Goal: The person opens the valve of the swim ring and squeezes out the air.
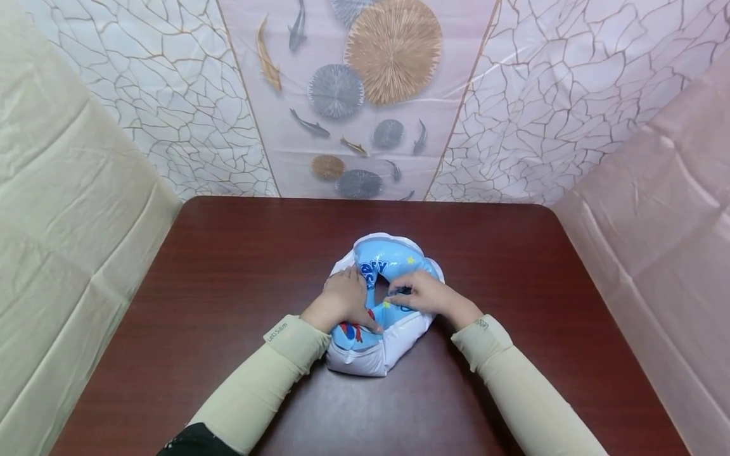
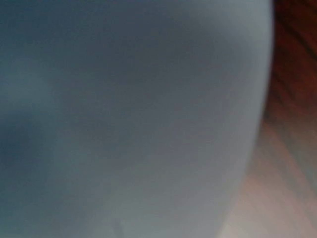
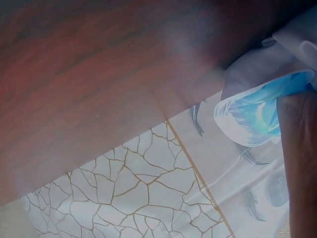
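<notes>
A blue inflatable swim ring [image 1: 388, 253] with white sides, yellow stars and dark lettering sits on the table, its shape uneven and creased. On its left part rests my left hand [image 1: 344, 296], thumb stretched across the blue top toward the front. My right hand [image 1: 424, 294] is over the right part, thumb and fingers bent around the inner edge beside the centre hole. In the left wrist view a blurred pale surface [image 2: 163, 119] fills most of the picture. The right wrist view catches the ring's shiny blue and white side [image 3: 257, 111] beside the dark hand [image 3: 302, 163].
The dark red-brown table [image 1: 228, 253] has rounded far corners. Behind it hangs a patterned cloth [image 1: 365, 145] with discs and fish. Pale padded drapes stand along the left [image 1: 68, 221] and right [image 1: 644, 209] sides.
</notes>
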The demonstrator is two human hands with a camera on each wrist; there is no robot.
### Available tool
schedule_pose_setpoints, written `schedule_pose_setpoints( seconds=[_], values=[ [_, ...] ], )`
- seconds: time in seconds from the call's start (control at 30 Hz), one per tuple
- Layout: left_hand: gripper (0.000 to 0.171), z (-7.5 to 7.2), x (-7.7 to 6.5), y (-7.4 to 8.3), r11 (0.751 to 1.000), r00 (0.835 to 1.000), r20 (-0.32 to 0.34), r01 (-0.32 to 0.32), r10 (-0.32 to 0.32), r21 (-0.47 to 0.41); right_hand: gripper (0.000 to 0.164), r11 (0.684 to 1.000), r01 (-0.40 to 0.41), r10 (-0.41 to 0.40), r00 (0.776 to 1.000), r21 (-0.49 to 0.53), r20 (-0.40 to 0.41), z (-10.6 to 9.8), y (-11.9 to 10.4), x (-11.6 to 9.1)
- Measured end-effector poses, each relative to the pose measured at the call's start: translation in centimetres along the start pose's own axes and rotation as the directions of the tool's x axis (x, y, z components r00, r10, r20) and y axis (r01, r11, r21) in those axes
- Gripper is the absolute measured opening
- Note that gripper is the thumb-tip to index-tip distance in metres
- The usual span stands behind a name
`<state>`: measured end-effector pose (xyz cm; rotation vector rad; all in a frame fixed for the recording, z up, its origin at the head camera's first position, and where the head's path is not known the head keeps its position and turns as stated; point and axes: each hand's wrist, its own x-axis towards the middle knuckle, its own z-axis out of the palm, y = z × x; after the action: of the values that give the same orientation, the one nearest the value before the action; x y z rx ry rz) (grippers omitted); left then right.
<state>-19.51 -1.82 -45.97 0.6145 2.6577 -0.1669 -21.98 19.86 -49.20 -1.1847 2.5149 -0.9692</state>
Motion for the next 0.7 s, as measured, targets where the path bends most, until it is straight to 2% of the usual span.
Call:
schedule_pose_setpoints(
  seconds=[0.17,0.3,0.37,0.47,0.57,0.7],
  values=[
    [0.135,0.3,-0.2,-0.3,0.999,0.999,-0.032,-0.025,0.024,-0.033,0.006,1.0,0.005,-0.005,1.0,-0.007,0.0,-0.1,0.0,0.0],
    [0.132,1.0,-0.6,-1.0,0.995,0.992,-0.116,-0.051,0.041,-0.085,0.005,1.0,0.023,-0.023,1.0,-0.006,-0.001,0.1,0.0,0.2],
    [0.125,1.4,-0.8,-1.5,0.992,0.983,-0.177,-0.075,0.057,-0.097,0.006,1.0,0.025,-0.025,1.0,0.002,0.006,0.1,0.0,0.2],
    [0.105,1.5,-1.2,-1.9,0.986,0.96,-0.26,-0.13,0.1,-0.104,0.006,0.999,0.034,-0.034,0.999,0.012,0.008,0.0,-0.1,0.0],
    [0.084,1.3,-1.6,-2.1,0.971,0.94,-0.3,-0.207,0.162,-0.123,0.006,0.995,0.102,-0.102,0.995,-0.001,-0.014,-0.3,-0.4,-0.4],
    [0.067,0.8,-2.1,-2.2,0.936,0.93,-0.274,-0.299,0.244,-0.185,0.004,0.96,0.252,-0.261,0.963,-0.126,-0.067,-0.4,-1.5,-1.0]
  ],
)
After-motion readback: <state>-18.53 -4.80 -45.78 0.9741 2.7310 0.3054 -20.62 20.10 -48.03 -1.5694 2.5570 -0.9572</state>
